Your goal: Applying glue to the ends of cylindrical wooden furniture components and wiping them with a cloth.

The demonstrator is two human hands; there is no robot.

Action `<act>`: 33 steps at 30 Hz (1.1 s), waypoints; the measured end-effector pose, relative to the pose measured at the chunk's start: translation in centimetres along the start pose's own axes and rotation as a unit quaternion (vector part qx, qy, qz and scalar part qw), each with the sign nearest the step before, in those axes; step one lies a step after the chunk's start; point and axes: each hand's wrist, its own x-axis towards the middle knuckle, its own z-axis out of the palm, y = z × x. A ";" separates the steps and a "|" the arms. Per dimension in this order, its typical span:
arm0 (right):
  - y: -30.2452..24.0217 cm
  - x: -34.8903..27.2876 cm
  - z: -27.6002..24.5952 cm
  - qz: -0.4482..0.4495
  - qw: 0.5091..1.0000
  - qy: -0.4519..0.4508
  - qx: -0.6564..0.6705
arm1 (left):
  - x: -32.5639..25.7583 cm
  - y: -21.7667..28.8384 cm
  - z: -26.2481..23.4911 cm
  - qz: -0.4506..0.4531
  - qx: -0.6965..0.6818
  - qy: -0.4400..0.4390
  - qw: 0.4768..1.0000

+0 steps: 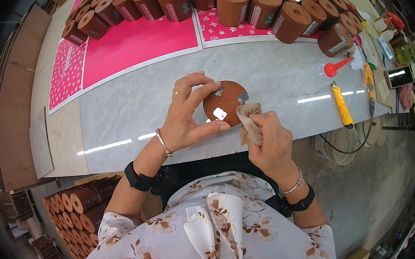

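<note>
1. Over the tabletop (274, 76), near its front edge, the left hand's grip (188, 110) spans a brown disc (228, 100), thumb opposing fingers, apparently to steady it.
2. The right hand's grip (272, 141) pinches a bunched beige cloth (248, 124) at the disc's edge, seemingly for control.
3. Brown cylinders (232, 6) stand beyond on pink sheeting (140, 51), which probably guards their bases.

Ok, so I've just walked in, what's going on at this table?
A person is working at a grey tabletop. Their left hand steadies a round brown piece with grey patches on its face, while their right hand pinches a beige cloth at its right edge. Beyond, many brown cylinders stand on a pink printed sheet. A clear squeeze bottle with a red nozzle lies off to the right.
</note>
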 end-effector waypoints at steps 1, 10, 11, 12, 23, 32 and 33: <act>0.0 0.0 0.0 -0.001 1.000 0.000 0.001 | 0.1 -0.1 -0.1 0.000 0.001 0.001 1.000; -0.1 0.0 0.1 0.005 1.000 0.004 0.001 | 0.3 0.1 -0.2 0.011 -0.023 -0.045 0.999; -0.1 0.0 0.1 0.005 1.000 0.003 0.001 | 0.3 0.3 -0.3 -0.002 -0.041 -0.042 0.998; -0.2 0.0 0.1 0.005 1.000 0.003 0.001 | 0.5 0.5 -0.4 -0.016 -0.059 -0.039 0.997; 0.4 -0.8 0.7 0.009 0.999 0.033 0.024 | 4.4 1.8 0.6 -0.016 0.046 -0.007 0.999; 0.4 -0.8 0.6 0.015 0.999 0.024 0.026 | 5.6 2.7 1.7 -0.052 0.107 -0.027 0.993; 0.4 -0.8 0.6 0.015 0.999 0.022 0.024 | 5.7 2.8 1.8 -0.052 0.107 -0.028 0.993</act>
